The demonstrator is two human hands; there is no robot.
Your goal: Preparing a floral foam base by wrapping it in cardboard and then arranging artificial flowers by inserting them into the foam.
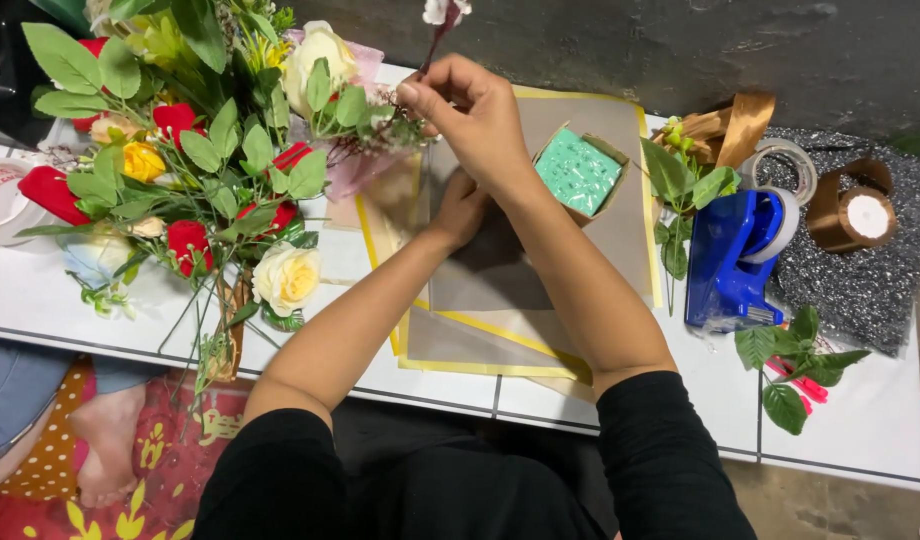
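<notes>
**Thin flower stem pinched above wrapping paper**

Left: bunch of red, yellow and cream artificial flowers (195,170) on white bench (860,430). Left hand (462,210) presses grey-and-yellow wrapping sheets (500,290); fingers hidden, grip cannot be told. Right hand (475,115) fingers closed on thin dark stem with white blossom (442,25): light, bendable, likely fragile; best held low on stem. Right: green foam block (578,172), blue tape dispenser (732,262).

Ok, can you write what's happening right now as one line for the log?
right hand: pinching flower stem | left hand: on brown paper | green foam block: beside right hand | bouquet: left side of the table
</notes>
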